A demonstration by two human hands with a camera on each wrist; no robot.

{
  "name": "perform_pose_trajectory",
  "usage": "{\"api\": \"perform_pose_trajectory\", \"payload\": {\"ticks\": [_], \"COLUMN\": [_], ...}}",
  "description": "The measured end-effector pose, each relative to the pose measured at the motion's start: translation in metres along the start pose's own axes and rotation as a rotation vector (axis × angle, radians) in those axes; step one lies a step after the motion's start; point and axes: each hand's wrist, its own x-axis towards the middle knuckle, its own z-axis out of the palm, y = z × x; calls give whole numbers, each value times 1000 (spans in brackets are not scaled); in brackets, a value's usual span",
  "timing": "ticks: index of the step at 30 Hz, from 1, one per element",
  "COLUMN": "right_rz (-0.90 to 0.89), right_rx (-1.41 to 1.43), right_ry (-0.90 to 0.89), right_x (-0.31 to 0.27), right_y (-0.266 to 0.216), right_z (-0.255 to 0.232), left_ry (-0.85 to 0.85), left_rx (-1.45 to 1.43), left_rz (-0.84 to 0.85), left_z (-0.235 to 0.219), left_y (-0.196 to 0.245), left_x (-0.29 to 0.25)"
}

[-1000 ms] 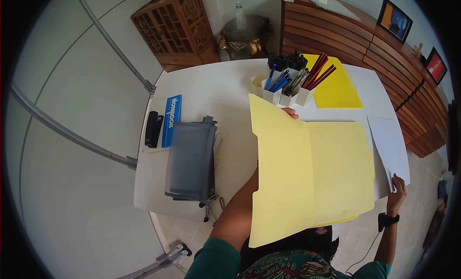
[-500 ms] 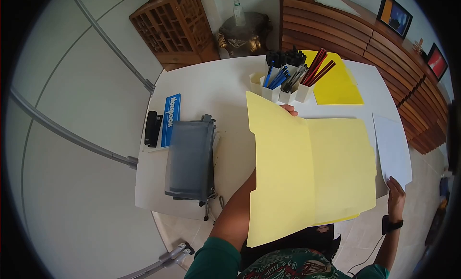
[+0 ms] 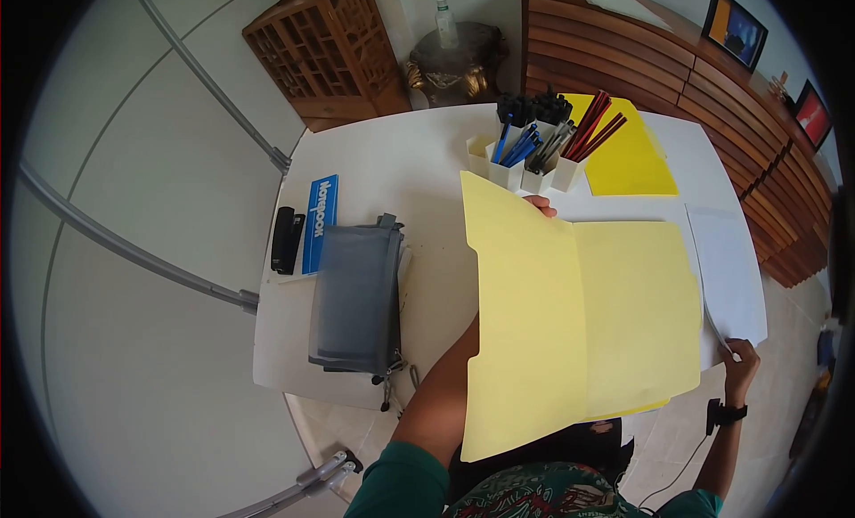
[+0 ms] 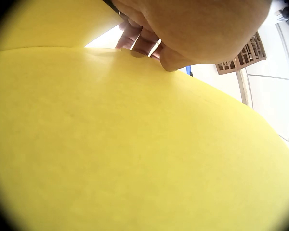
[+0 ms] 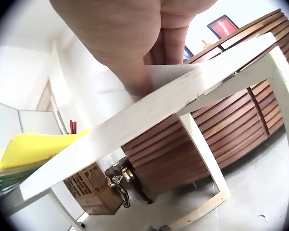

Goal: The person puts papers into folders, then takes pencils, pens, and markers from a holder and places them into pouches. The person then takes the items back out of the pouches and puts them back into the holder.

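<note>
An open yellow folder [image 3: 530, 322] stands spread in front of the body, its left flap raised. My left hand [image 3: 540, 206] holds the folder's far edge; most of that hand is hidden behind the flap. In the left wrist view the left hand [image 4: 192, 29] has its fingers bent at the edge of the yellow sheet [image 4: 135, 144]. At the table's right edge my right hand [image 3: 740, 368] pinches the near corner of white paper [image 3: 726, 269], which bends up slightly. The right wrist view shows the right hand [image 5: 130, 38] over the table edge [image 5: 149, 113], fingertips partly hidden.
White holders [image 3: 565, 174] with blue, black and red pens stand at the back, beside yellow folders [image 3: 628, 162]. On the left lie a grey pouch [image 3: 356, 295], a blue notebook [image 3: 321, 222] and a black stapler [image 3: 285, 242]. A wooden dresser [image 3: 614, 55] stands behind.
The right hand moved slightly right and down from where it was a second ago, and the white paper's near edge shifted and lifted with it. The left hand keeps its hold on the folder.
</note>
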Motion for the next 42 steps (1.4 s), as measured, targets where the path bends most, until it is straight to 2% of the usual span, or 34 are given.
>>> {"api": "perform_pose_trajectory", "payload": {"ticks": [2,8,10,11,13,14,16,17,18,20,22,24,26,32,35,36,37,38,40,42], "right_rz": [57,-136,155,155,-33,-35,-118,-217,-214,-457,-564,-511,-764,-817,-812,-805,-801,-797,-789,-822], "right_rx": [44,51,9,8,-80,-80,-114,-154,-156,-191,-194,-117,-39,84,99,89,100,110,97,83], "right_ry": [-53,-119,-168,-168,95,95,366,428,430,405,288,227,25,-249,-344,-347,-364,-382,-383,-337], "right_x": [3,6,8,6,3,3,3,4,2,-5,-14,-23,-25,-37,-43,-44,-45,-46,-45,-44], "right_y": [3,22,-2,-1,-2,-3,-35,-59,-83,-133,-179,-197,-231,-258,-265,-265,-264,-264,-265,-265], "right_z": [-1,-4,-9,-8,-3,-3,-8,-10,-12,-14,-13,-2,18,57,66,68,70,71,70,69], "left_ry": [4,13,15,17,20,23,28,28,28,28,29,32,36,49,50,49,48,46,40,31], "left_rx": [3,9,10,10,11,12,16,17,19,23,28,34,37,54,51,45,38,30,16,18], "left_rz": [1,1,1,0,5,7,9,5,2,-4,-6,-6,-4,-1,-14,-22,-33,-43,-55,-61], "left_z": [3,6,9,9,10,10,12,14,14,15,16,18,19,21,12,19,21,15,23,14], "left_y": [-1,0,0,1,3,3,5,6,11,14,2,2,15,14,22,21,16,26,20,40], "left_x": [1,-4,-5,-5,-3,-9,-7,-3,1,-3,-20,-24,-6,-10,-34,-15,-29,-24,-23,-29]}}
